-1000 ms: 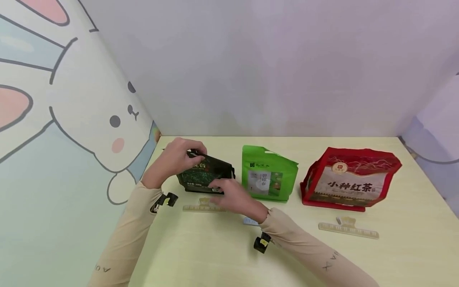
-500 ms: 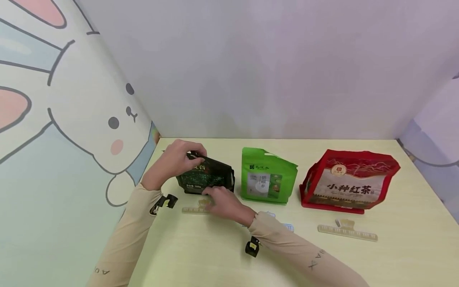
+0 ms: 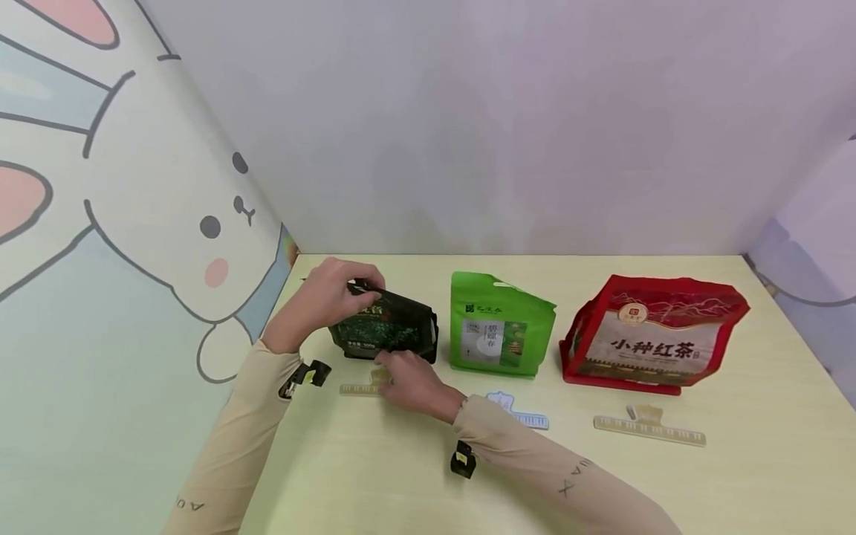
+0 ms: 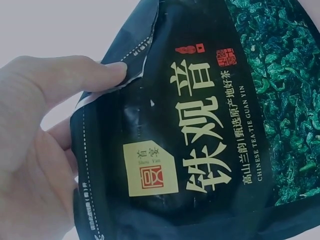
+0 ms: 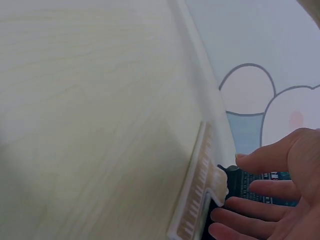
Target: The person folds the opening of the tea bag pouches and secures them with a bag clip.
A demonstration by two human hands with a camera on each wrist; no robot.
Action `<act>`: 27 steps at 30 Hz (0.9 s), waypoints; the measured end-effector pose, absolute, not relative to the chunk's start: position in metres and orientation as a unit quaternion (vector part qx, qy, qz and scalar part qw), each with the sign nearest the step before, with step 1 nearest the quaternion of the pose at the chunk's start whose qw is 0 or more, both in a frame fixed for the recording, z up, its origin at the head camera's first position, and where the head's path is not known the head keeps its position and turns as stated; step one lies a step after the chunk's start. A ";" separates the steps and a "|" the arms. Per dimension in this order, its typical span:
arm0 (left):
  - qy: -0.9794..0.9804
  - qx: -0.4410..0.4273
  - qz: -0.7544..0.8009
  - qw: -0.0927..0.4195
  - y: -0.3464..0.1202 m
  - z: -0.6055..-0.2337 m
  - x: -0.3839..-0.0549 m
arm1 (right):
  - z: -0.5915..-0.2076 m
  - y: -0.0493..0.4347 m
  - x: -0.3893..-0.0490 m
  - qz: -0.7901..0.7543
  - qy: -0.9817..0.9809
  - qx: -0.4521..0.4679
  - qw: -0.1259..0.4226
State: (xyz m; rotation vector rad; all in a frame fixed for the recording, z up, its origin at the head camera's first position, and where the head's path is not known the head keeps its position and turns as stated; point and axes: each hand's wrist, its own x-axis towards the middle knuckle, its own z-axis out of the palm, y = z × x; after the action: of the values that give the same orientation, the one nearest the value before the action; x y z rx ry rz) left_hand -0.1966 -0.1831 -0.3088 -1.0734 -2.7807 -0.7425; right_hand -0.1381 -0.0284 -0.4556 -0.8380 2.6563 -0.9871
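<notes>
My left hand (image 3: 326,301) pinches the folded-over top of a black tea bag (image 3: 394,323) at the table's far left. In the left wrist view, the thumb presses on the torn-looking flap of the tea bag (image 4: 200,130), with the other fingers behind it. My right hand (image 3: 416,385) is low in front of that bag, over the right part of a tan clip (image 3: 356,388) with a piano-key pattern. The right wrist view shows the fingers spread and the thumb apart, fingertips right by the grip tab of the clip (image 5: 192,187).
A green tea bag (image 3: 501,323) stands in the middle and a red tea bag (image 3: 652,334) to its right. A blue piano-key clip (image 3: 524,419) lies before the green bag, another tan clip (image 3: 652,429) before the red one. Walls rise behind and at left.
My right hand has moved left and down from the black bag's lower edge to the tan clip, uncovering the blue clip. The left hand has kept its hold on the bag.
</notes>
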 end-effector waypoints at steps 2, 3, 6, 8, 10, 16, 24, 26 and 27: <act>-0.905 -0.347 -0.241 0.035 -0.182 -0.308 -0.196 | -0.459 -0.030 -0.139 -0.324 0.900 -0.279 0.085; -0.906 -0.347 -0.241 0.035 -0.182 -0.307 -0.196 | -0.461 -0.030 -0.140 -0.317 0.903 -0.278 0.081; -0.907 -0.344 -0.239 0.036 -0.182 -0.307 -0.196 | -0.466 -0.033 -0.140 -0.301 0.909 -0.280 0.073; -0.908 -0.343 -0.237 0.036 -0.182 -0.306 -0.196 | -0.469 -0.035 -0.140 -0.288 0.913 -0.281 0.066; -0.909 -0.341 -0.236 0.036 -0.182 -0.306 -0.195 | -0.470 -0.038 -0.140 -0.277 0.918 -0.278 0.057; -0.908 -0.343 -0.237 0.037 -0.181 -0.306 -0.195 | -0.472 -0.044 -0.137 -0.241 0.935 -0.258 0.021; -0.906 -0.347 -0.238 0.038 -0.182 -0.306 -0.194 | -0.474 -0.046 -0.135 -0.223 0.942 -0.252 0.010; -0.907 -0.346 -0.238 0.038 -0.182 -0.306 -0.194 | -0.474 -0.046 -0.135 -0.236 0.938 -0.255 0.009; -0.907 -0.345 -0.237 0.038 -0.182 -0.306 -0.194 | -0.474 -0.046 -0.135 -0.243 0.936 -0.256 0.009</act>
State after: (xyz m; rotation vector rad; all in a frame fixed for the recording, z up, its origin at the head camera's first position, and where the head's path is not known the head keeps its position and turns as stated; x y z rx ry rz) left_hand -0.1935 -0.1818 -0.3060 -1.0594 -2.7841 -0.7276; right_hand -0.1346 -0.0460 -0.4743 -0.7986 2.9229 -0.7583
